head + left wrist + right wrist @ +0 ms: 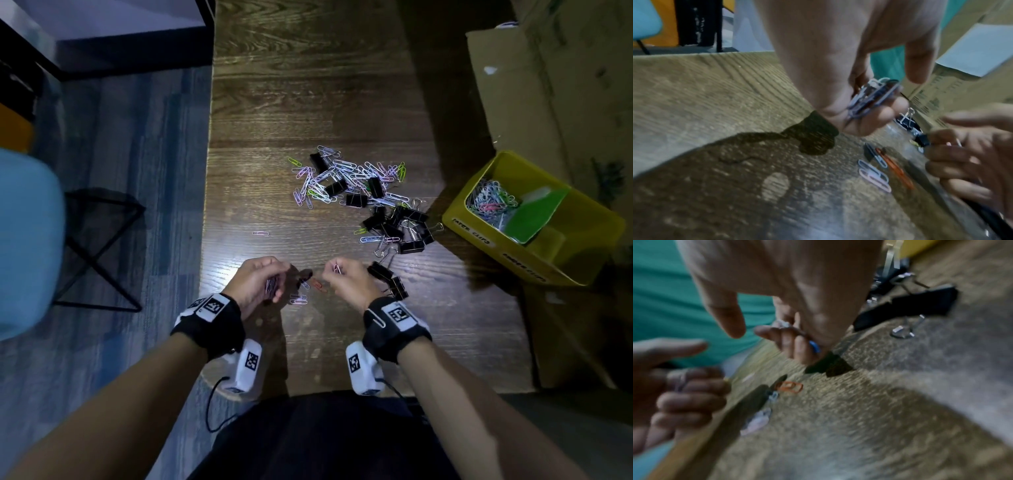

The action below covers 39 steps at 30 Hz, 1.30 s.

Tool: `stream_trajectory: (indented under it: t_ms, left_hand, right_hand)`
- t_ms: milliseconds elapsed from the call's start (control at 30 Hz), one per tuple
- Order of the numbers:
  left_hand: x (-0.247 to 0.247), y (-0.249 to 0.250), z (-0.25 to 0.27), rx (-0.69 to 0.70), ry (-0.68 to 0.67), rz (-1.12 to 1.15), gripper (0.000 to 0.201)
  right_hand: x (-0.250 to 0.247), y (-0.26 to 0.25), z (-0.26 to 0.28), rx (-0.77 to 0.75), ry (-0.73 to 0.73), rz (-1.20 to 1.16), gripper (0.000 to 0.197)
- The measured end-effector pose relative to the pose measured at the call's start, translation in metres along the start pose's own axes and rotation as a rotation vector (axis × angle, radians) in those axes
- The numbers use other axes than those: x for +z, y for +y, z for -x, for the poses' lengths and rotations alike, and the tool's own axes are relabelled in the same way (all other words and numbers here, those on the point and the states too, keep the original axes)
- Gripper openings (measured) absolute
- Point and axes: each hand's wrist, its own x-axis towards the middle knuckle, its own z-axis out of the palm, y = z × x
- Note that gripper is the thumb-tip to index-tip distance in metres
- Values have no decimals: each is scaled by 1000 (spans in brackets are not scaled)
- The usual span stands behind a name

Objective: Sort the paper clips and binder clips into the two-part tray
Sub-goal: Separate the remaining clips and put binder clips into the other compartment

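Observation:
My left hand (260,281) curls round a bunch of paper clips (873,97) just above the near part of the wooden table (308,102). Close on its right, my right hand (346,279) grips a few paper clips (337,269) in its curled fingers. Between the hands lie an orange paper clip (317,284) and pale ones (298,299). A mixed heap of paper clips (346,178) and black binder clips (400,222) lies farther off. The yellow two-part tray (479,236) stands at the right with paper clips (489,202) in its far part.
Two black binder clips (387,277) lie right beside my right hand. A lone pink clip (261,233) lies left of the heap. Cardboard boxes (548,85) stand at the right behind the tray. A light blue chair (27,240) stands off the table's left edge.

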Motion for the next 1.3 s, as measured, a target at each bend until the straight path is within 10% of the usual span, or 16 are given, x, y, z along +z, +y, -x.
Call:
stream_trajectory:
  t_ms: [167,300,1200,1300]
  left_hand:
    - [-4,-13,-5,198,65,-901,33]
    - [3,-18,11,281,57,-1398,27]
    - [40,-5,32,310,-220,-1837,27]
    - [33,-5,26,237,-202,-1594,18]
  right_hand:
    - [23,-1,4,-111,74,833,45]
    - [34,0,5,-213,120,1000,22]
    - [22,20,20,-146,59,694,17]
    - [19,19,21,-163,52,576,17]
